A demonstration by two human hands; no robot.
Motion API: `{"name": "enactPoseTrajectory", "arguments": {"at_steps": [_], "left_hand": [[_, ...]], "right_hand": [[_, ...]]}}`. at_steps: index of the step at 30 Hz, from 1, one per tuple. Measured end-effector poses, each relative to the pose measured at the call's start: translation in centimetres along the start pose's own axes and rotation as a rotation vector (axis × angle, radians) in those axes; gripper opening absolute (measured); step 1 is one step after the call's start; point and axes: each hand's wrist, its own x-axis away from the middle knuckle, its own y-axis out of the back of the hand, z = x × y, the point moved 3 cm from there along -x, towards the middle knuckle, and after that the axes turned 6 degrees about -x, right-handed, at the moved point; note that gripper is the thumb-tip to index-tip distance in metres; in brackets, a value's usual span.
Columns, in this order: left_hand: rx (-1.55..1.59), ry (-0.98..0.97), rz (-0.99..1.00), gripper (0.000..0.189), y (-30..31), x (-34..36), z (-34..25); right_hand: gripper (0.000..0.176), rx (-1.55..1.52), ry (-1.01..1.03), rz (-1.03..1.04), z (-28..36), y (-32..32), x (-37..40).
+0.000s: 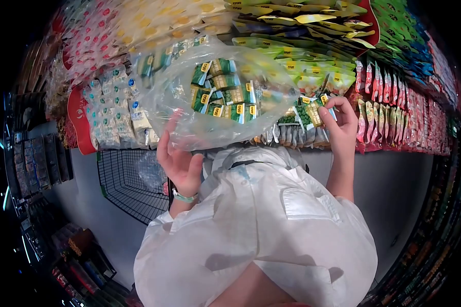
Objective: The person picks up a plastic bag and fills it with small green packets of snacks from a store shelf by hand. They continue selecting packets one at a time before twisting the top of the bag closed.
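A large clear plastic bag [161, 120] stands open in front of me, with several small green snack packets [225, 96] inside. At its near left side is my left hand [182, 166], palm up and fingers spread, the fingertips right at the bag's wall. My right hand [341, 120] is closed, pinching green snack packets [311, 111] between thumb and fingers. These packets have yellow labels like those in the bag and are beside its right edge, above the front of the display.
Bright green packets [317, 69] stand in rows behind the bag. White packets [115, 107] lie to the left, red and pink ones [389, 115] to the right. A black wire shopping cart [130, 179] stands at lower left, on the grey floor [394, 189].
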Motion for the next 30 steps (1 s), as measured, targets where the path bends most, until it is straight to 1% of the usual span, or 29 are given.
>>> {"name": "enactPoseTrajectory", "arguments": {"at_steps": [2, 4, 5, 6, 8, 11, 14, 15, 18, 23, 26, 29, 30], "left_hand": [[-0.058, -0.032, 0.058, 0.069, 0.0, -0.1, 0.1], [-0.067, -0.036, 0.086, 0.063, -0.1, -0.1, 0.1], [-0.049, -0.024, 0.081, 0.061, -0.3, 0.0, 0.0], [-0.032, -0.012, 0.076, 0.058, -0.4, 0.0, 0.0], [-0.044, -0.027, 0.097, 0.056, -0.4, -0.1, -0.1], [-0.036, -0.002, 0.110, 0.053, -0.3, 0.0, -0.3], [-0.050, 0.007, 0.115, 0.050, 0.0, 0.1, -0.4], [-0.060, 0.005, 0.117, 0.049, 0.1, 0.2, -0.4], [-0.052, 0.016, 0.114, 0.046, 0.2, 0.3, -0.3], [-0.078, 0.025, 0.125, 0.044, 0.0, -0.1, -0.4], [-0.139, 0.040, 0.168, 0.042, 0.1, -0.2, -0.4], [-0.117, 0.090, 0.167, 0.041, 0.0, -0.4, -0.3], [-0.094, 0.112, 0.157, 0.040, 0.0, -0.4, -0.3]], "right_hand": [[0.013, -0.148, 0.030, 0.129, 0.9, -2.2, -0.7], [0.014, -0.161, -0.020, 0.231, 0.8, -5.1, -1.3], [0.015, -0.113, 0.027, 0.263, 0.4, -6.5, -1.9], [0.020, 0.001, 0.019, 0.314, 0.1, -7.7, -2.4], [0.021, 0.073, 0.016, 0.353, -0.7, -10.1, -3.2], [0.020, 0.172, 0.054, 0.362, -0.6, -12.4, -3.8], [0.021, 0.170, 0.109, 0.397, -0.2, -13.8, -3.4], [0.024, 0.160, 0.222, 0.396, -0.6, -14.1, -3.3], [0.027, 0.304, 0.368, 0.436, -0.5, -14.5, -2.8], [0.029, 0.376, 0.446, 0.486, -1.4, -15.2, -2.5], [0.029, 0.463, 0.557, 0.504, -1.3, -15.7, -2.6], [0.028, 0.494, 0.548, 0.491, -0.5, -15.0, -2.4], [0.026, 0.495, 0.559, 0.450, -0.2, -14.3, -2.4]]}}
